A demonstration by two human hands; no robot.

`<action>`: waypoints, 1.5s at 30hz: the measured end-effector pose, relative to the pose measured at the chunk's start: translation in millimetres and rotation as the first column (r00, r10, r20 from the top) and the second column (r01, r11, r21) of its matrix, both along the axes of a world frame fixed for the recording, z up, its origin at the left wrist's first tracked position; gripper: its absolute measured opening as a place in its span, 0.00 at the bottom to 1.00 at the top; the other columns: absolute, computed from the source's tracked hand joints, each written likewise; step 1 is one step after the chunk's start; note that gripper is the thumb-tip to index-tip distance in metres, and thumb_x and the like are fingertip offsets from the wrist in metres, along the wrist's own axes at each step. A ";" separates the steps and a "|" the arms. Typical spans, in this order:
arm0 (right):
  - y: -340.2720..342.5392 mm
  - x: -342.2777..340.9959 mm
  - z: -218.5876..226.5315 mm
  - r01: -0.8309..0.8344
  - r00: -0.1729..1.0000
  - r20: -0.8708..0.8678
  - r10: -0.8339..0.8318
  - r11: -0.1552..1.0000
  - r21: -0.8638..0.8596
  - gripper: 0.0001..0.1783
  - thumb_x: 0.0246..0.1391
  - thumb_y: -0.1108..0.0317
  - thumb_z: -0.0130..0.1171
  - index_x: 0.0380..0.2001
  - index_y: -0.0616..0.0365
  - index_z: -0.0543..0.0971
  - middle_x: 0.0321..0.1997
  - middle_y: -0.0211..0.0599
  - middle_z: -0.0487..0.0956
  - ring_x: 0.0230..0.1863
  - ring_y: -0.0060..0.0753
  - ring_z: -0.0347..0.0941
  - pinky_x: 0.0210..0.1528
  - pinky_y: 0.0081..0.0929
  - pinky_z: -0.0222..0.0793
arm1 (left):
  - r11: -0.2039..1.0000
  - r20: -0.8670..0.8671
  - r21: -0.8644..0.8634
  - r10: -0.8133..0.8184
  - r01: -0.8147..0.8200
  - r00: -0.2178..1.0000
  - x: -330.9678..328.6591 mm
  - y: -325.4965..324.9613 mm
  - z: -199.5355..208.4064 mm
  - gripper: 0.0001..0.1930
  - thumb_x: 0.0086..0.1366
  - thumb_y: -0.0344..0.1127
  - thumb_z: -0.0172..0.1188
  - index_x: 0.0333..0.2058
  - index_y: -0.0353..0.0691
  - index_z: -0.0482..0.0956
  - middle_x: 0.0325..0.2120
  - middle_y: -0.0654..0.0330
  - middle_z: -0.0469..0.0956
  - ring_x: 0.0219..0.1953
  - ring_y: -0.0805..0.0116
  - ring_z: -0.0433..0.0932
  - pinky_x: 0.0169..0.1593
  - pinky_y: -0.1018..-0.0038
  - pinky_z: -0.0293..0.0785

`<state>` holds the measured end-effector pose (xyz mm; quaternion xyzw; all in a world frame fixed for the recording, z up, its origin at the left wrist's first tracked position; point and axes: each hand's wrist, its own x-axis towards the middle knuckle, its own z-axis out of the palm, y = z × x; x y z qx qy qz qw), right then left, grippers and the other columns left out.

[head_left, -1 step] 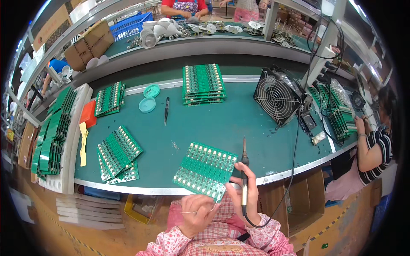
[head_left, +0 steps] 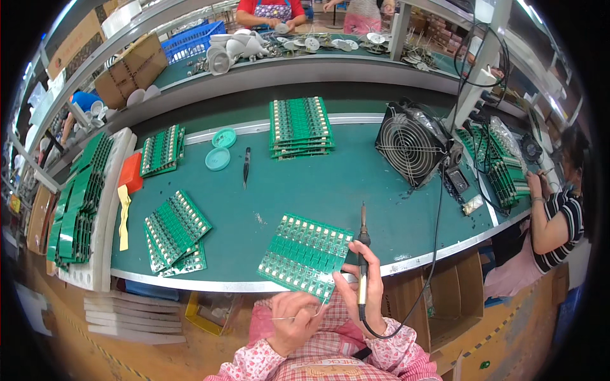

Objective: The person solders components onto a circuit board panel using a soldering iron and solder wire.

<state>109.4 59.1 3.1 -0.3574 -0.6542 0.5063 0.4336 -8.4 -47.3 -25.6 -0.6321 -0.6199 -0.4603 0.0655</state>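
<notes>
A green circuit board panel (head_left: 306, 255) lies at the near edge of the green bench (head_left: 318, 184), just in front of the person. The right hand (head_left: 363, 293) is closed around a soldering iron (head_left: 363, 254), its tip raised beside the panel's right edge. The left hand (head_left: 297, 324) pinches a thin solder wire (head_left: 298, 315) below the panel. To the left lies a fanned pile of boards (head_left: 175, 232); farther back a stack of boards (head_left: 300, 127), two teal lids (head_left: 220, 149) and a dark pen-like tool (head_left: 246, 166). A white foam tray (head_left: 105, 209) at the left holds upright green boards. A wire-guarded fan (head_left: 412, 145) stands right, its cable crossing the bench edge. A blue crate (head_left: 190, 39) sits on the far bench.
</notes>
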 end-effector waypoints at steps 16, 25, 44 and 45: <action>28.4 35.5 40.5 -0.274 0.952 -0.189 0.240 0.945 -0.179 0.40 0.53 0.84 0.61 0.66 0.56 0.55 0.69 0.45 0.58 0.53 0.34 0.75 0.36 0.22 0.83 | 0.956 0.480 -0.278 0.059 0.088 0.875 -123.2 83.4 86.3 0.08 0.68 0.34 0.58 0.39 0.35 0.74 0.39 0.57 0.79 0.40 0.71 0.76 0.46 0.73 0.71; 87.6 44.3 53.1 -0.217 0.935 0.343 0.087 0.907 0.362 0.29 0.54 0.79 0.63 0.59 0.56 0.70 0.54 0.42 0.75 0.52 0.30 0.75 0.54 0.28 0.71 | 0.793 0.958 -0.220 0.064 0.568 0.281 -119.1 67.7 58.6 0.11 0.71 0.37 0.57 0.43 0.34 0.75 0.32 0.65 0.79 0.34 0.82 0.77 0.39 0.82 0.73; -5.1 37.2 14.0 -0.462 0.854 0.503 0.133 0.639 0.615 0.24 0.37 0.65 0.74 0.44 0.46 0.83 0.42 0.41 0.75 0.43 0.46 0.74 0.47 0.41 0.73 | 0.887 0.071 -0.367 -0.272 0.279 0.960 -24.6 -12.7 46.1 0.05 0.58 0.28 0.63 0.33 0.43 0.76 0.31 0.63 0.76 0.34 0.64 0.75 0.47 0.65 0.63; -3.2 40.4 14.7 -0.489 0.842 0.515 0.162 0.631 0.602 0.21 0.38 0.65 0.73 0.41 0.47 0.83 0.42 0.41 0.75 0.43 0.46 0.75 0.47 0.41 0.74 | 0.897 0.099 -0.354 -0.245 0.265 0.964 -24.4 -12.3 45.1 0.07 0.57 0.31 0.66 0.32 0.44 0.75 0.30 0.66 0.77 0.35 0.67 0.76 0.49 0.63 0.61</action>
